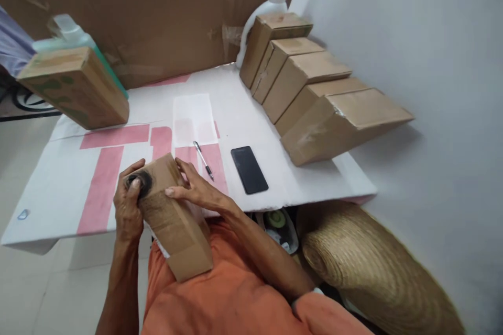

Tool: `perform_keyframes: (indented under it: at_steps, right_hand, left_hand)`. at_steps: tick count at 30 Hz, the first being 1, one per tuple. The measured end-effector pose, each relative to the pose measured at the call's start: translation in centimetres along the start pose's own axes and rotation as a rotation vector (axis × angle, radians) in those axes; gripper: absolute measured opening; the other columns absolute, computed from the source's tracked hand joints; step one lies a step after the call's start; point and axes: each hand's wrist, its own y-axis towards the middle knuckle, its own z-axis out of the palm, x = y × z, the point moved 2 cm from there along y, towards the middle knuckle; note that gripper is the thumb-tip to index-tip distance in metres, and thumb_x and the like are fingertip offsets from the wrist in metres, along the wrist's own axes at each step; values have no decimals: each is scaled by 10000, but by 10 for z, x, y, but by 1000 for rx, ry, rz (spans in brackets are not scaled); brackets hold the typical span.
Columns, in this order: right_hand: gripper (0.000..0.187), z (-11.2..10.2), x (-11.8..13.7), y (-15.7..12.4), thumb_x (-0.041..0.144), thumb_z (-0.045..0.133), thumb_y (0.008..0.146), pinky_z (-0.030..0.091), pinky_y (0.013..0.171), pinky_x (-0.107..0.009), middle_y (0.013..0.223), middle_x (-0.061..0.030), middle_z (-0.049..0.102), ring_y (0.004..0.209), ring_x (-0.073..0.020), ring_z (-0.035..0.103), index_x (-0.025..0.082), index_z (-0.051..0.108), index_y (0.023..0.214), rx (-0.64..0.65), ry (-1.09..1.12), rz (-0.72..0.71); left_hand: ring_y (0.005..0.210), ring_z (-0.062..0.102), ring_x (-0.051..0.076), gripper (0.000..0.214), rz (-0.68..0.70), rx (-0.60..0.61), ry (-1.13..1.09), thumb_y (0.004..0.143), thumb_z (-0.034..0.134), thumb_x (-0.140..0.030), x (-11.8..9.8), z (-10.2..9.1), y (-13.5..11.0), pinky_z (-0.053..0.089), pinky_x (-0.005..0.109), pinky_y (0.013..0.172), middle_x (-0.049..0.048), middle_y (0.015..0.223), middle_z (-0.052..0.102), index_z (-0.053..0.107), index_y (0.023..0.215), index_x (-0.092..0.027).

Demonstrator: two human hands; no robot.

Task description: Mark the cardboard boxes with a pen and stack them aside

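A brown cardboard box (184,241) rests tilted on my lap, its upper end against the table's front edge. My left hand (131,201) grips the upper left corner, thumb pressed at a dark round patch (144,183); whether that is a hole, a stain or a separate black item, I cannot tell. With its thumb on the front face and its fingers over the right side, my right hand (198,188) holds the same box. Dark smudges mark the cardboard near both thumbs. Beyond the hands lie a pen (203,160) and a black phone (249,169).
Several cardboard boxes (306,107) lean in a row at the right, before a white bottle (271,6). Another box (74,89) stands at left by a green bottle (70,29). White paper (192,110) lies on the table (51,188). A woven straw item (353,256) sits below right.
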Motion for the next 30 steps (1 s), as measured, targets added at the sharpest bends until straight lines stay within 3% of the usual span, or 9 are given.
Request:
perform_keyframes:
  at_steps: [3, 8, 10, 13, 18, 21, 24, 27, 30]
  right_hand:
    - [1110, -1, 19, 13, 622, 907, 792, 257, 1347, -587, 1790, -190, 285, 1674, -345, 241, 236, 361, 1679, -170, -239, -112]
    - [543, 24, 45, 34, 553, 827, 922, 432, 1213, -496, 1380, -136, 705, 1359, -304, 599, 184, 678, 1290, -116, -592, -307]
    - [468, 39, 49, 31, 564, 803, 933, 485, 1135, -493, 1281, -134, 726, 1271, -317, 624, 178, 689, 1173, -150, -678, -326]
    - [410, 62, 56, 18, 491, 759, 976, 494, 1133, -483, 1266, -150, 716, 1255, -317, 608, 160, 645, 1192, -257, -723, -368]
    - [268, 77, 51, 15, 396, 679, 1039, 485, 1168, -457, 1240, -132, 718, 1238, -291, 614, 181, 606, 1181, -189, -694, -443]
    - [434, 56, 38, 18, 486, 734, 1007, 525, 1125, -448, 1374, -129, 686, 1280, -275, 628, 209, 576, 1301, -174, -482, -426]
    - [560, 15, 22, 11, 544, 735, 1004, 580, 981, -414, 1404, -139, 672, 1174, -256, 692, 223, 537, 1417, -321, -390, -219]
    - [379, -26, 6, -1, 471, 701, 1051, 546, 1001, -420, 1316, -153, 718, 1199, -291, 701, 203, 619, 1307, -439, -674, 112]
    - [213, -49, -12, -4, 314, 719, 1037, 526, 1002, -429, 1288, -196, 751, 1233, -340, 706, 181, 664, 1194, -402, -886, 379]
  left_hand:
    - [1249, 674, 243, 490, 56, 12, 16, 1010, 606, -554, -2, 2, 0, 530, 322, 1071, 59, 1371, 739, 731, 1334, -209]
    - [1300, 646, 274, 482, 132, 49, 47, 1061, 485, -505, -6, 1, -5, 545, 390, 1134, 60, 1407, 693, 692, 1384, -213]
    - [1321, 635, 286, 467, 152, 19, 100, 1066, 479, -471, -7, -4, -8, 521, 432, 1185, 60, 1409, 684, 692, 1390, -210]
    - [1330, 630, 299, 452, 138, -45, 201, 1018, 601, -425, -10, -12, -15, 501, 448, 1209, 69, 1433, 678, 696, 1410, -221]
    - [1338, 627, 345, 415, 42, -127, 248, 997, 659, -493, -15, -19, -23, 502, 553, 1203, 51, 1421, 700, 728, 1363, -310]
    - [1346, 623, 357, 443, 46, -89, 119, 979, 655, -551, -8, -18, -22, 468, 573, 1223, 48, 1446, 684, 710, 1357, -327]
    - [1308, 635, 322, 465, 121, -78, 101, 1000, 615, -572, -4, -15, -17, 465, 506, 1202, 82, 1404, 688, 707, 1339, -267]
    - [1307, 629, 286, 452, 144, -9, 194, 1046, 559, -542, -7, -2, -11, 458, 436, 1176, 91, 1395, 689, 694, 1345, -232]
    - [1308, 630, 264, 470, 183, 88, 197, 1064, 518, -532, -15, 17, -6, 471, 389, 1142, 97, 1394, 689, 667, 1365, -203]
